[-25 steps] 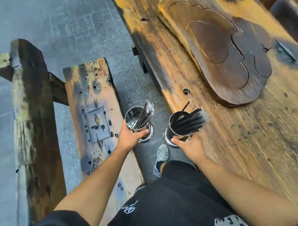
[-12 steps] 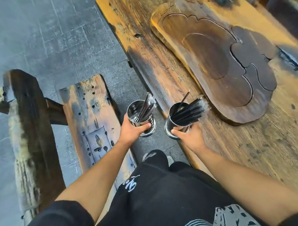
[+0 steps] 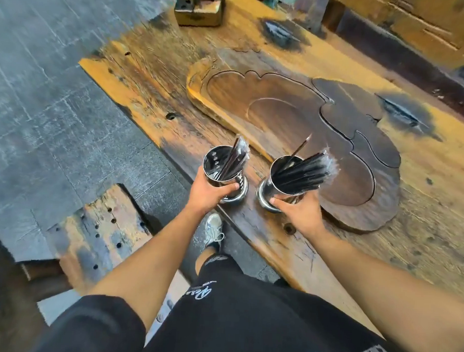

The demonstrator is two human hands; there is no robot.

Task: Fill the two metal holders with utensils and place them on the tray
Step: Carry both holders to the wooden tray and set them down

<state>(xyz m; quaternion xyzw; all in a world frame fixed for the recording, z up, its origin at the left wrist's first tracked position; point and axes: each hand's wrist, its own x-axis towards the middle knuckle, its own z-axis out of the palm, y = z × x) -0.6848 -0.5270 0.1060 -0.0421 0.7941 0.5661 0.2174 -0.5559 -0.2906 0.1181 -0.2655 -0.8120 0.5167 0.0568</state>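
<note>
— Each hand's wrapped round a steel holder [image 3: 220, 172], left [image 3: 207, 192] and right [image 3: 300, 209]; both held above the table edge, short of the carved tray [image 3: 356, 216].

— Those wrapped chopsticks [image 3: 303, 171] lean; tilt it setting down and they'll spill.

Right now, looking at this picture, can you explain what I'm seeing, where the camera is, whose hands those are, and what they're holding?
No machine here: a person wears a wide-angle camera on the head, so the single view looks forward and down over their own arms and black clothing. The left hand grips one shiny metal holder, and the right hand grips a second metal holder. Both hold dark, thin utensils that look wrapped in clear sleeves; the right one is much fuller. Ahead is a worn wooden table with a dark carved wooden tray lying on it. The holders are near the table's front edge, close to the tray; whether they touch the table I cannot tell. Left of the table are a grey stone floor and a wooden bench.
</note>
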